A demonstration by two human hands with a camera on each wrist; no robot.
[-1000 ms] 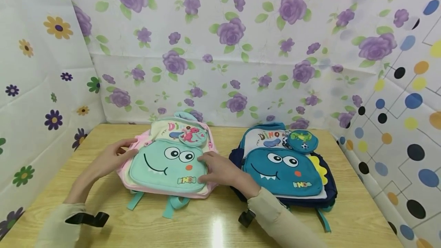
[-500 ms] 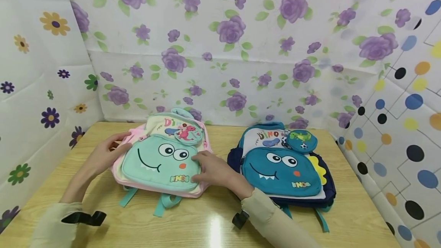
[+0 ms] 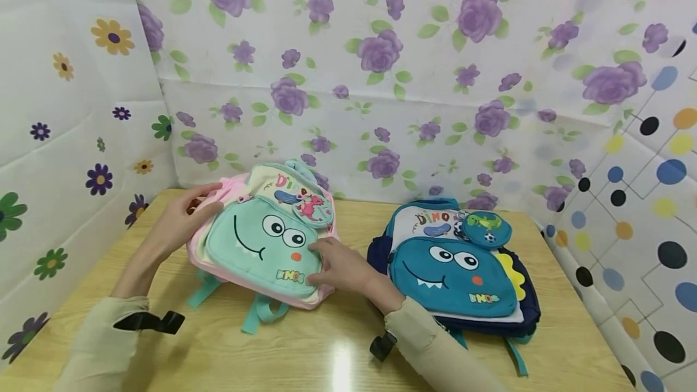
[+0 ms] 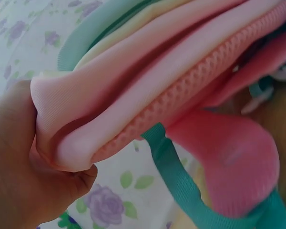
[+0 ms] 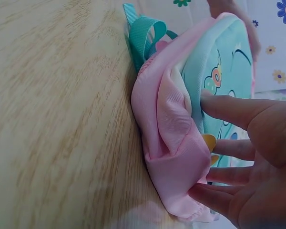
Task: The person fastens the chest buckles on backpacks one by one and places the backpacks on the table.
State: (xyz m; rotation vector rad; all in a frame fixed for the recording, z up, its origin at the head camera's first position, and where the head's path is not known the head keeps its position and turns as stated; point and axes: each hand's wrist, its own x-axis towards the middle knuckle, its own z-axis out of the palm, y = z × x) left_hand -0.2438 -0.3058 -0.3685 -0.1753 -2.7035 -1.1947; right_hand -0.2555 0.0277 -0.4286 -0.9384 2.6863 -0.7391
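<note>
A pink backpack (image 3: 261, 247) with a mint dino-face pocket lies on the wooden table (image 3: 337, 349), with its upper left side raised. My left hand (image 3: 185, 219) grips that raised side. In the left wrist view my left hand (image 4: 24, 162) is clamped round a fold of the pink backpack (image 4: 171, 81), above its teal strap (image 4: 181, 186). My right hand (image 3: 337, 268) rests on the bag's lower right corner. In the right wrist view my right hand (image 5: 248, 157) has straight fingers, the thumb on the mint front and the others against the pink backpack (image 5: 171, 143) at its edge.
A blue dino backpack (image 3: 457, 271) lies flat to the right, close to my right forearm. Flowered sheets (image 3: 381, 77) wall in the back and left, and a dotted sheet (image 3: 642, 198) the right. Bare table (image 5: 52, 119) runs along the front edge.
The pink backpack's upper left side has come up off the table in my left hand, and the bag has tipped and turned slightly. My right hand stays on its lower right corner.
</note>
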